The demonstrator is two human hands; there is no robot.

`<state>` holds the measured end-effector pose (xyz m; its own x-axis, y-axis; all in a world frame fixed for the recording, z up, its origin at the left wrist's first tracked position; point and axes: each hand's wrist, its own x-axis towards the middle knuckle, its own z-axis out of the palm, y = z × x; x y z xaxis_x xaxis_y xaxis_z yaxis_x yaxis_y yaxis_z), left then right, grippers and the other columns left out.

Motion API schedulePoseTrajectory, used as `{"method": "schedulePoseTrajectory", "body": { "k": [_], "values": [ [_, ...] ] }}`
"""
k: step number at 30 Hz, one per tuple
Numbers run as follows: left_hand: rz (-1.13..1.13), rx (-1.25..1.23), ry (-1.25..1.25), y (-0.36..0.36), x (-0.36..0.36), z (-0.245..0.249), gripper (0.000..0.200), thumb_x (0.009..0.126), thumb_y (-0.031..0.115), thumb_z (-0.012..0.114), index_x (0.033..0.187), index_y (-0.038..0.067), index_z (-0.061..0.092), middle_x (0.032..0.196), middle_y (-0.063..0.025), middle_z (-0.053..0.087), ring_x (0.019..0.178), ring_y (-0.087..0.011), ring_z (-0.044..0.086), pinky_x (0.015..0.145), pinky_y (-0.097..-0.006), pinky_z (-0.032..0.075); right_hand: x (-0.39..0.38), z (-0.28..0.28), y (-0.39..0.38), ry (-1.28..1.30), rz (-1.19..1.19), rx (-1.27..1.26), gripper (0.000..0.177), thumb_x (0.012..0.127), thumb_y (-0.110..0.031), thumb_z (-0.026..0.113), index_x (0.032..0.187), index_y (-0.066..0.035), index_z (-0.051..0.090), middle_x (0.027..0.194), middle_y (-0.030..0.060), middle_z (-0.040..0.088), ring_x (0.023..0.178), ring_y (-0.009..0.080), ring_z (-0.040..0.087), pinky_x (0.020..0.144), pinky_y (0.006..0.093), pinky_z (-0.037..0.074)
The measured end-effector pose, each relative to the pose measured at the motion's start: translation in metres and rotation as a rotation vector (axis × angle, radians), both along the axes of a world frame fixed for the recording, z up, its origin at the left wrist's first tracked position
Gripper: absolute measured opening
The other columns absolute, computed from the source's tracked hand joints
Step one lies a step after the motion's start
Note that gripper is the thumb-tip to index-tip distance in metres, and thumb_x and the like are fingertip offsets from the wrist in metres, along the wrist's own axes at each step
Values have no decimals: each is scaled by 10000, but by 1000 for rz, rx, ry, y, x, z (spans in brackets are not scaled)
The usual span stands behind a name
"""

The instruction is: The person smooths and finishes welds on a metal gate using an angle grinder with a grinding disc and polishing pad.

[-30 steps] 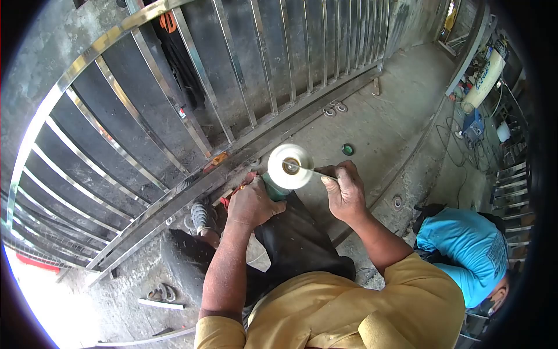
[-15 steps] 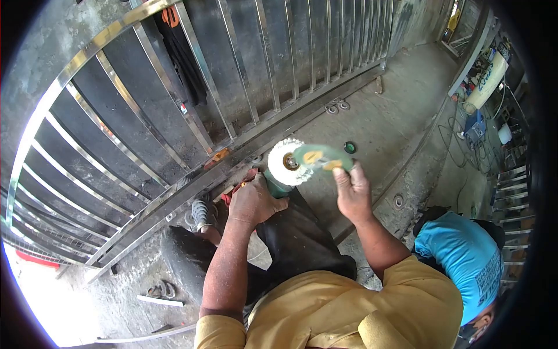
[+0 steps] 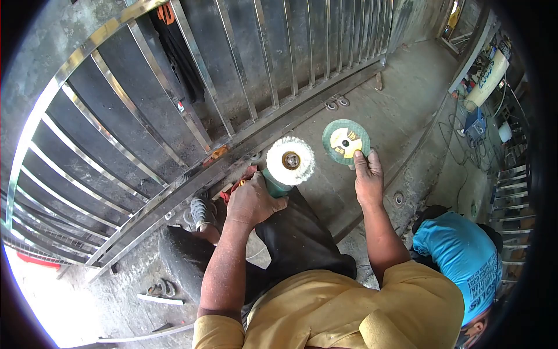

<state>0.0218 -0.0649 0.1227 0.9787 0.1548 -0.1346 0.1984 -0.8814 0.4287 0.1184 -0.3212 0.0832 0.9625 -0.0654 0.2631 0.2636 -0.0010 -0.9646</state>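
My left hand (image 3: 251, 202) is wrapped round a green angle grinder (image 3: 275, 185), which rests near my thigh. A fluffy white buffing wheel (image 3: 276, 152) is mounted on the grinder and faces up, a brass-coloured hub at its middle. Pinched at its lower edge between thumb and fingers of my right hand (image 3: 369, 177) is a green cutting disc (image 3: 333, 138) with a pale and yellow label. The disc stands apart from the wheel, to its right, with its labelled face toward me.
A shiny metal railing (image 3: 165, 139) leans along the dark wall on the left. Close on my right a person in a blue shirt (image 3: 459, 250) bends down. Small discs (image 3: 337, 103) lie on the floor ahead. A blue machine (image 3: 475, 125) and cables stand at the far right.
My right hand has moved the cutting disc right, away from the buffing wheel, and turned its face toward me. The left hand and grinder are almost unmoved.
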Motion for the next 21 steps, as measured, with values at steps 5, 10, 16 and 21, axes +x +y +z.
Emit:
{"method": "schedulePoseTrajectory", "body": {
  "k": [5,10,16,21],
  "values": [
    [-14,-77,30,-3,-2,7,673,714,470,746,1179,0,616,1008,-213,713,969,-354,695,845,-451,547,32,-29,-22,84,-146,-457,280,1014,-239,541,1140,8,584,1038,161,667,911,291,636,847,371,501],
    [-66,-415,-73,23,-10,-6,458,679,381,730,889,-24,696,867,-239,702,867,-362,693,754,-456,520,59,-51,-57,-224,-191,-907,536,1039,-410,464,1372,7,508,1391,224,508,1268,361,505,1074,411,386],
    [-27,-1081,-339,27,-29,-14,525,671,313,798,1074,-9,697,1017,-118,719,968,-224,658,900,-363,489,-41,30,19,-32,495,-288,631,1045,-442,454,1470,17,366,1452,166,475,1255,302,523,1051,397,419],
    [-187,-1223,-338,36,-18,-29,737,735,472,811,1227,-39,611,1127,-166,679,1062,-245,638,949,-377,481,-22,-33,102,588,886,398,776,966,-600,515,1466,-25,369,1436,120,452,1327,235,438,1098,401,361]
  ]
}}
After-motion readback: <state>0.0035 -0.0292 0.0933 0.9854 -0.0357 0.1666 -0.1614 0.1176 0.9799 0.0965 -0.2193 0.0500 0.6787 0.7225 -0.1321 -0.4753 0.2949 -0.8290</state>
